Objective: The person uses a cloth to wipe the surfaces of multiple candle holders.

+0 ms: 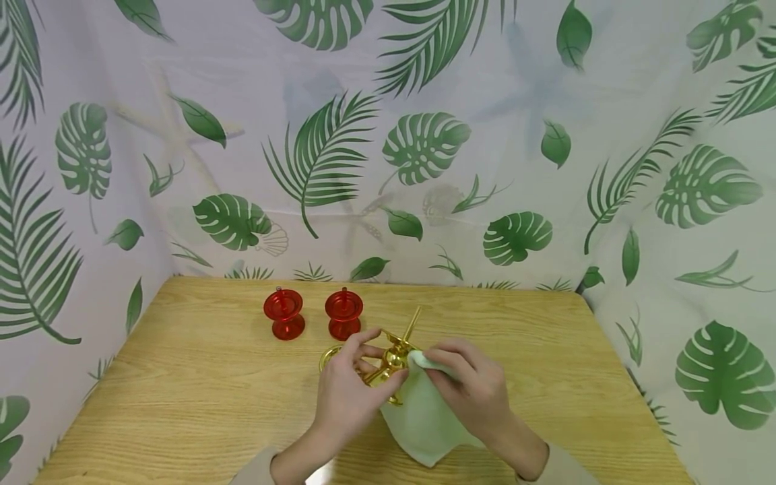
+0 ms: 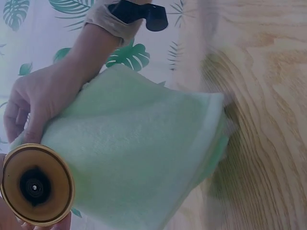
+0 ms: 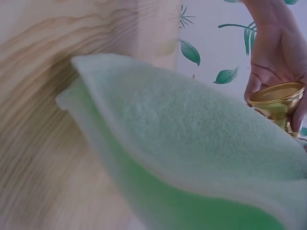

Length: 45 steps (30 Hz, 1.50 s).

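Observation:
My left hand (image 1: 348, 397) grips a shiny gold candlestick (image 1: 394, 358), tilted so its thin spike (image 1: 413, 323) points up and away. The candlestick's round base (image 2: 53, 165) faces the left wrist camera, with a dark centre. My right hand (image 1: 473, 380) pinches a pale green cloth (image 1: 418, 421) against the candlestick's upper part, right of the ball-shaped stem. The cloth hangs below that hand in loose folds and fills much of both wrist views. A gold rim (image 1: 327, 356) shows beyond the left hand; fingers hide what it belongs to.
Two red candlesticks (image 1: 283, 306) (image 1: 344, 308) stand upright side by side toward the back left of the wooden table (image 1: 200, 377). A white leaf-patterned sheet (image 1: 339, 249) hangs behind the table and along its sides.

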Each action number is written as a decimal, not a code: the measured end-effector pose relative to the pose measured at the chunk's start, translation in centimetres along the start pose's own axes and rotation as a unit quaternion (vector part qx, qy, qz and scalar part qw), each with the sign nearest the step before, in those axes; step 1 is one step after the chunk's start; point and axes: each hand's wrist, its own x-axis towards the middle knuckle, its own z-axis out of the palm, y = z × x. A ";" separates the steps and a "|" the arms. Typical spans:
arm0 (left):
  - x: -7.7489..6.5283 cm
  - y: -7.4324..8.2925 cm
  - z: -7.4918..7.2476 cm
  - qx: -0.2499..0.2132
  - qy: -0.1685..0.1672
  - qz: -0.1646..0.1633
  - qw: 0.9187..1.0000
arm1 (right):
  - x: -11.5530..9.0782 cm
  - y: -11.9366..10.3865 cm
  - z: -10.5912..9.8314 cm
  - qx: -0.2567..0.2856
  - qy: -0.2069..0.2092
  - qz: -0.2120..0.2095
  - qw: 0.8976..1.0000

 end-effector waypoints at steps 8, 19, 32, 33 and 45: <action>0.2 0.2 -0.1 -0.043 -0.015 -0.030 0.999 | -0.8 0.6 0.0 0.007 0.007 0.009 1.000; -0.1 -0.5 1.2 0.173 0.087 0.160 0.968 | 0.9 -0.8 0.3 0.035 -0.024 0.082 0.996; 0.0 -0.4 1.0 0.154 0.074 0.134 0.976 | 1.7 -1.2 0.6 -0.013 -0.063 0.085 0.994; 0.0 -0.4 0.9 0.133 0.063 0.117 0.982 | 1.6 -1.2 0.5 -0.014 -0.061 0.083 0.995; 0.5 -0.2 0.1 0.023 0.032 0.061 0.997 | -0.2 -0.5 -0.7 -0.002 -0.028 0.057 0.998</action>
